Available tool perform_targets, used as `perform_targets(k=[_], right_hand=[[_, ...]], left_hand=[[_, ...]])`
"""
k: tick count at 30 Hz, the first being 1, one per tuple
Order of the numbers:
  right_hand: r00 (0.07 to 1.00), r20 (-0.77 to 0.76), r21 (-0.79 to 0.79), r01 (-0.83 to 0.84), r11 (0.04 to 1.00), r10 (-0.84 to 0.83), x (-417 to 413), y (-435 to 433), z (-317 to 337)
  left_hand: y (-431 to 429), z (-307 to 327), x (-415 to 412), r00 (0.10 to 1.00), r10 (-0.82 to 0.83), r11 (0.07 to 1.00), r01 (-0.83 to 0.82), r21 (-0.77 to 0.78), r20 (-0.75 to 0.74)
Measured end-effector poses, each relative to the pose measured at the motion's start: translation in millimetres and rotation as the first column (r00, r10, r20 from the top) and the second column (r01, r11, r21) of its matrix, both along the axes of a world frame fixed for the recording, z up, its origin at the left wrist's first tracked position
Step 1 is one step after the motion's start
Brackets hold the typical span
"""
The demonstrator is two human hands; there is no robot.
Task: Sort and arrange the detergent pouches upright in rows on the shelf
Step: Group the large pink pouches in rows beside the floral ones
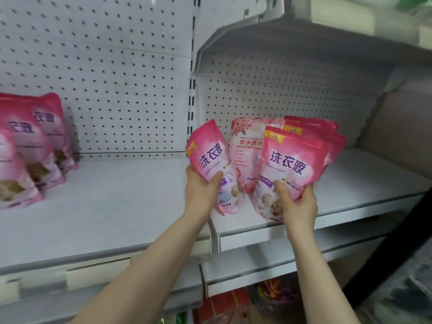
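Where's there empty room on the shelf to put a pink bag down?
Biggest bare patch: the left shelf, between the pouch row at the far left and the tilted pouch in the left hand. Smaller one: the right shelf, right of the stacked pouches. It's crowded in the middle, around the pale flowery pouch and the front pouch the right hand holds.

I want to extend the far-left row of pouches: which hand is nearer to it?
Left. The left hand is right of the row, with open shelf between; the right hand is farther right still.
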State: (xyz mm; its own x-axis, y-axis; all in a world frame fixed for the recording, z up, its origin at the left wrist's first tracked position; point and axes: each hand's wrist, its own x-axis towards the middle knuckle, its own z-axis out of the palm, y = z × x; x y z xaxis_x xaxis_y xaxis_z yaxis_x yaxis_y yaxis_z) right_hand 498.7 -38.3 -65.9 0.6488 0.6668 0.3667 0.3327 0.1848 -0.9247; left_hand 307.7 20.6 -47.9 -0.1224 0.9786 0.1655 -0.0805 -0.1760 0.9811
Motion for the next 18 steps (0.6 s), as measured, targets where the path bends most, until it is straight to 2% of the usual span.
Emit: perform_targets(k=[2,5,9,13,18], right_hand=[[1.0,-0.024,0.038,-0.018,0.999,0.019,-4,-1,1],[0.985,-0.124,0.115,-0.107,0.988,0.121,-15,-1,11],[0.917,-0.223,0.206,-0.289,0.935,0.332,-47,0,32],[0.813,-0.307,0.186,-0.458,0.869,0.494,-91,1,37],[0.717,-0.38,0.146,-0.577,0.803,0.584,-156,-3,28]], left_hand=[[-1,1,-14,0.998,-0.022,1.0,0.021,0.013,0.063],[-14,7,-42,0.993,-0.055,0.993,0.043,0.111,0.108],[-36,16,-84,0.971,-0.08,0.991,0.052,0.127,0.226],[-54,18,-132,0.965,-0.031,0.992,-0.003,0.128,0.259],[-70,15,-203,0.961,0.034,0.986,-0.077,0.149,0.276]])
